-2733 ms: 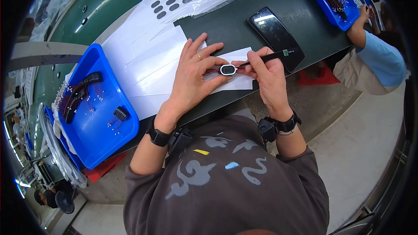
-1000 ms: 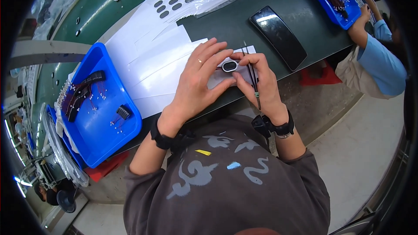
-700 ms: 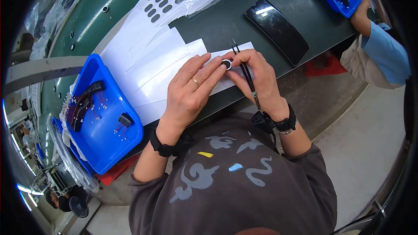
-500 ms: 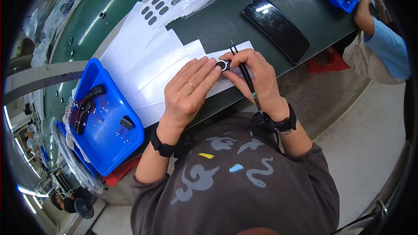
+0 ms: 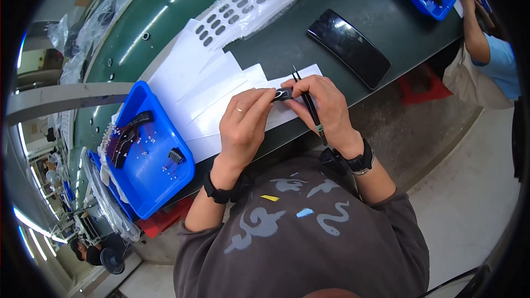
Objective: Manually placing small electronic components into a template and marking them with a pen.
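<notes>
Between my two hands is a small black part (image 5: 283, 94) with a white outline on its face. My left hand (image 5: 241, 124) pinches its left end with thumb and fingertips. The fingers of my right hand (image 5: 330, 107) hold the part's right end. Black tweezers (image 5: 310, 106) are also tucked in that hand, their tips pointing away from me and apart from the part. Beneath my hands lie white paper sheets (image 5: 212, 94), partly overlapping.
A blue tray (image 5: 157, 185) on the left holds black parts (image 5: 127, 138) with thin wires. A sheet with dark ovals (image 5: 237, 14) lies farther back. A glossy black phone-like slab (image 5: 350, 49) rests on the dark green table. Far right, a co-worker's arm (image 5: 475, 33) reaches beside another blue tray (image 5: 422, 8).
The part has turned, so its white ring now appears narrower. My left hand's fingers have gone from stretched flat over it to a bent pinch. The whole view has shifted slightly.
</notes>
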Available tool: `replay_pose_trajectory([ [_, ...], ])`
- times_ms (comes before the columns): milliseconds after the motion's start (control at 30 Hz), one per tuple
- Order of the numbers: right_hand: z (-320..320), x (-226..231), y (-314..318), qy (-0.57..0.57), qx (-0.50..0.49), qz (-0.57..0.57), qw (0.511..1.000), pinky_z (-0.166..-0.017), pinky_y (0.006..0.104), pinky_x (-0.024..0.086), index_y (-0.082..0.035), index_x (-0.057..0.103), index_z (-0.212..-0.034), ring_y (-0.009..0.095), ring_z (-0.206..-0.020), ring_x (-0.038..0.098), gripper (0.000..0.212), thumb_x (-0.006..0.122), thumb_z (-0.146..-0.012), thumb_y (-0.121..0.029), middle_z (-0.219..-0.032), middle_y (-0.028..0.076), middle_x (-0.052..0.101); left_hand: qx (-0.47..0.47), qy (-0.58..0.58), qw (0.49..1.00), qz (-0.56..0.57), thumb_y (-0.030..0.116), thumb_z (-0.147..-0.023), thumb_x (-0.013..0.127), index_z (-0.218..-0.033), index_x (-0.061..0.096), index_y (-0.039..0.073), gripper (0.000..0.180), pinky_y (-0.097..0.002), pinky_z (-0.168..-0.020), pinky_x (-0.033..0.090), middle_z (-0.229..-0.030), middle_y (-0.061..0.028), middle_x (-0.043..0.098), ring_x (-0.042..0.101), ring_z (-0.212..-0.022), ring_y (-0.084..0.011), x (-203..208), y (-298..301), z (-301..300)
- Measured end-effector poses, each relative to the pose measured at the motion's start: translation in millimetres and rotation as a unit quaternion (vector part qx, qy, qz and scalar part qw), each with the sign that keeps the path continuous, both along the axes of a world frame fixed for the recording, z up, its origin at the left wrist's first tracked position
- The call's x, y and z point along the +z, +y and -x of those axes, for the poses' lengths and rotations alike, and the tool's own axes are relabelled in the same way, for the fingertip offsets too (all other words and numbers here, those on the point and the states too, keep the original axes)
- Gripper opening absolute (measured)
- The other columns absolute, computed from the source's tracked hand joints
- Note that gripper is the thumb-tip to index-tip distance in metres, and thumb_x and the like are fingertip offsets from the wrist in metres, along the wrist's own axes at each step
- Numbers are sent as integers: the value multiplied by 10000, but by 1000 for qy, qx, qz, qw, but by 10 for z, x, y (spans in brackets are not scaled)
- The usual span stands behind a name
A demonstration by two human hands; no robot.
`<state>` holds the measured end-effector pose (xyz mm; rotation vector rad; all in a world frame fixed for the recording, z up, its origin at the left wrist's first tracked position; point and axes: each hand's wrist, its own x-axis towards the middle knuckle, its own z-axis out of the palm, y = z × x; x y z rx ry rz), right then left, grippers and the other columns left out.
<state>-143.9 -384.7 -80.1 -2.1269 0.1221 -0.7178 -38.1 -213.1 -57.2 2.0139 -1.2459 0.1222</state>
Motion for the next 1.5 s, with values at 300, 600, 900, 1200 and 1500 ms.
replay_pose_trajectory([
  [300, 56, 171, 99, -71, -12, -129, 989, -876, 295, 520, -52, 537, -1007, 198, -976, 689, 243, 744, -891, -2, -1078, 149, 728, 37, 666, 702, 249, 100, -986, 676, -1210, 679, -34, 261, -354, -841, 614, -1040, -170, 743, 746, -874, -243, 247, 95, 101],
  [600, 60, 493, 344, -36, 47, -339, 939, -890, 274, 521, -47, 524, -1004, 139, -975, 674, 211, 706, -927, 26, -1044, 124, 711, 45, 616, 742, 262, 87, -974, 691, -1158, 685, -56, 233, -337, -829, 608, -1004, -158, 744, 738, -850, -212, 250, 107, 144],
  [900, 2, 396, 292, 36, 46, -302, 952, -905, 273, 515, -41, 501, -993, 135, -1005, 660, 187, 664, -948, 38, -1068, 136, 708, 58, 442, 885, 137, 112, -950, 726, -1099, 727, -51, 221, -263, -785, 555, -977, -110, 756, 704, -842, -135, 520, 135, -46],
  [1200, 525, 129, 281, -110, -23, -187, 976, -939, 289, 497, -35, 474, -1007, 169, -992, 646, 118, 584, -1001, 9, -1171, 188, 697, 161, -78, 978, 108, 239, -905, 743, -1087, 752, 34, 274, -387, -839, 558, -1064, -178, 743, 715, -959, -344, 748, 141, -1236],
  [1500, 2044, -677, 411, 85, -206, -328, 918, -953, 330, 503, -23, 506, -1193, 212, -987, 653, 203, 532, -1066, -178, -1177, 198, 695, -185, -32, 982, 36, 99, -879, 739, -987, 751, 109, 109, -405, -834, 568, -1054, -178, 730, 715, -951, -324, -60, 309, 580],
])
